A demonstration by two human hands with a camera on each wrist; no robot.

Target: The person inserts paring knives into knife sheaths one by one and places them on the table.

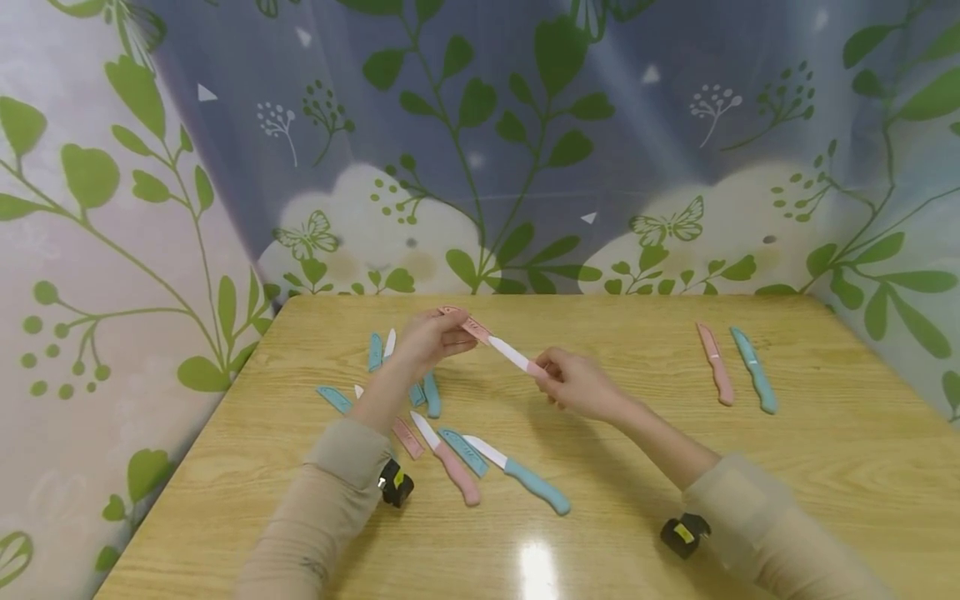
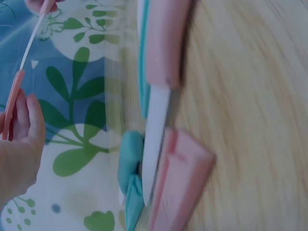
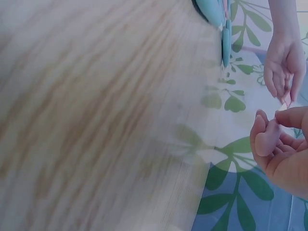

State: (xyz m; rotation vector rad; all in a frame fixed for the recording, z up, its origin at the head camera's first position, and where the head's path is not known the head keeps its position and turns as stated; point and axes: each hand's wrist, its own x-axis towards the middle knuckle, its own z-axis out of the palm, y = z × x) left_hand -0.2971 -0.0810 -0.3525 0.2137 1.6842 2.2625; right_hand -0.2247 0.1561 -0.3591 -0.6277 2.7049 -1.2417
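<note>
My left hand (image 1: 426,343) pinches a pink knife sheath (image 1: 477,329) above the table. From the right, my right hand (image 1: 583,385) grips the pink handle of a paring knife (image 1: 510,353). Its white blade points left and up, with the tip at the sheath's mouth and most of the blade bare. In the left wrist view the sheath (image 2: 13,98) and blade line up in the air. The right wrist view shows the right hand (image 3: 284,151) with thumb and fingers around the handle, which is mostly hidden.
Below lie a bare pink knife (image 1: 457,475), a bare blue knife (image 1: 536,486), a blue sheath (image 1: 463,452) and a pink sheath (image 1: 407,437). More blue pieces (image 1: 432,396) are partly behind the left arm. A sheathed pink knife (image 1: 716,364) and sheathed blue knife (image 1: 754,369) lie at right.
</note>
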